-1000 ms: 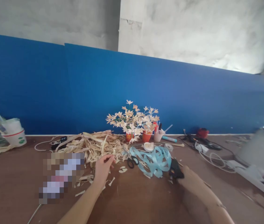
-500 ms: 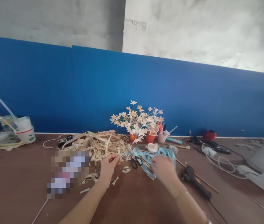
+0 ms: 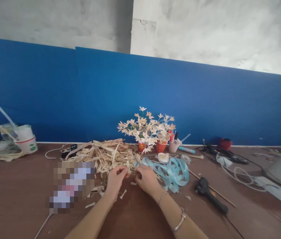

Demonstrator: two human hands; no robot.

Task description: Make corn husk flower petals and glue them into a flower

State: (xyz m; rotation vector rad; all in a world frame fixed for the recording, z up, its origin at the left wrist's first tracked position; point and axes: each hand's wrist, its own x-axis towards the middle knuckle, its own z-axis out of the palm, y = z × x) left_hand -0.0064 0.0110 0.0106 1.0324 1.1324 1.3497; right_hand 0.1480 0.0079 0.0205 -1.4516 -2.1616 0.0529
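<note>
My left hand (image 3: 117, 181) is pinched closed at the front of a pile of pale dried husk strips (image 3: 105, 152). Whatever its fingertips hold is too small to make out. My right hand (image 3: 147, 179) is closed over the scissors (image 3: 138, 161), covering their black handles; a bit of blade shows above the fingers. Just right of it lies a loose heap of light blue ribbon (image 3: 176, 174). Small pale scraps (image 3: 123, 194) are scattered near both hands. Behind them, white husk-like flowers (image 3: 145, 129) stand in red cups (image 3: 160, 145).
A black glue gun (image 3: 210, 196) and a thin stick (image 3: 227, 199) lie at right, near cables (image 3: 242, 179). A pixelated object (image 3: 71, 187) is at left. A white cup (image 3: 27, 145) stands far left, and a pen cup (image 3: 174, 145) stands by the blue partition (image 3: 105, 93).
My right hand has moved left from the blue ribbon onto the scissors, whose handles are now hidden. My left hand has stayed almost in place, still pinched.
</note>
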